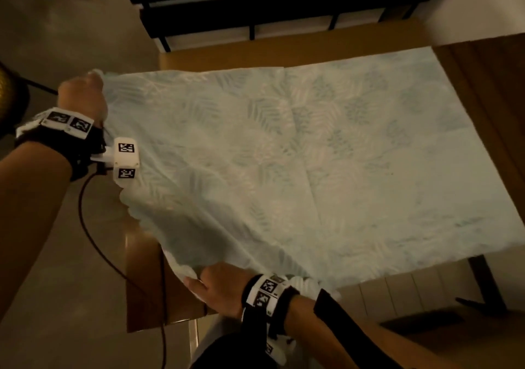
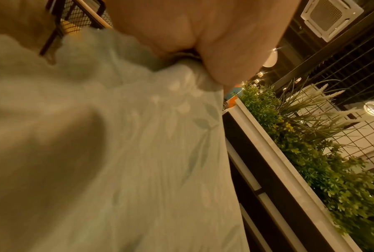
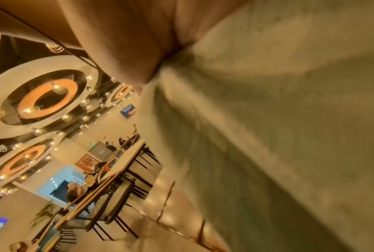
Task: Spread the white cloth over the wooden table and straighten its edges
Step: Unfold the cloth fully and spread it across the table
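The white cloth [image 1: 298, 152] with a faint leaf print lies spread over most of the wooden table [image 1: 147, 277]. Its left edge is lifted off the wood. My left hand [image 1: 82, 90] grips the far left corner of the cloth, held up above the table's far left corner. My right hand [image 1: 216, 286] grips the near left corner at the table's front edge. In the left wrist view the cloth [image 2: 138, 153] bunches into my palm [image 2: 203, 34]. In the right wrist view the cloth [image 3: 268, 119] gathers into my closed hand [image 3: 127, 34].
A dark slatted bench [image 1: 270, 4] stands beyond the table's far edge. Bare wood shows along the far edge [image 1: 284, 53] and at the right [image 1: 488, 90]. A black cable [image 1: 93, 243] hangs from my left wrist. A planter with green plants [image 2: 311, 153] stands beside the table.
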Tool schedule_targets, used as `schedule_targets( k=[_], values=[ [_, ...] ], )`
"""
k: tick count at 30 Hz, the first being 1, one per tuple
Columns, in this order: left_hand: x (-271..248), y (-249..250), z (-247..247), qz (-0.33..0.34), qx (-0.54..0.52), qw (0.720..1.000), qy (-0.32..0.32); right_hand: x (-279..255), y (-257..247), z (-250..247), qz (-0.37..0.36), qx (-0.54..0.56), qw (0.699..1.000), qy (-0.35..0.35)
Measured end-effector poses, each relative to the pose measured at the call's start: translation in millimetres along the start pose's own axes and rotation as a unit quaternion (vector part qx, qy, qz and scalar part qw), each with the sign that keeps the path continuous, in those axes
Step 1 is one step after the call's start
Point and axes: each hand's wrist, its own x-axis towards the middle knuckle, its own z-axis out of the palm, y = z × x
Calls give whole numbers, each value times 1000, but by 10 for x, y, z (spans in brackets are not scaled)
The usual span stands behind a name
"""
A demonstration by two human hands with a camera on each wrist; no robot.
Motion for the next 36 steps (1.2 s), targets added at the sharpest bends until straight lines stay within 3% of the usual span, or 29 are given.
schedule_targets(
  k=[6, 10, 13, 17, 21, 23, 26, 30, 36],
  values=[
    [1, -630, 97, -117, -178, 977, -24, 643, -529, 542, -24, 10, 999, -33],
    [-298, -773, 261, -61, -167, 983, -34, 874, -604, 720, -71, 22, 986, -149],
    [-906, -599, 509, 8, -180, 976, -125, 737, -400, 676, -74, 24, 981, -180],
    [-2017, -248, 959, 159, -163, 939, -259, 189, 195, 439, -50, -56, 996, -52],
    [-3010, 140, 1405, 288, 7, 887, -361, -709, 1108, -118, 59, -99, 986, 119],
    [-3397, 249, 1541, 298, 53, 890, -342, -1212, 1640, -375, 114, -128, 967, 190],
    [-3771, 290, 1678, 282, 53, 915, -283, -1800, 2277, -596, 164, -217, 952, 141],
    [-3934, 208, 1843, 321, 55, 921, -212, -2048, 2627, -567, 93, -294, 942, 136],
    [-4050, 105, 1621, 262, 44, 949, -169, -2048, 2724, -641, 39, -317, 934, 157]
  ],
)
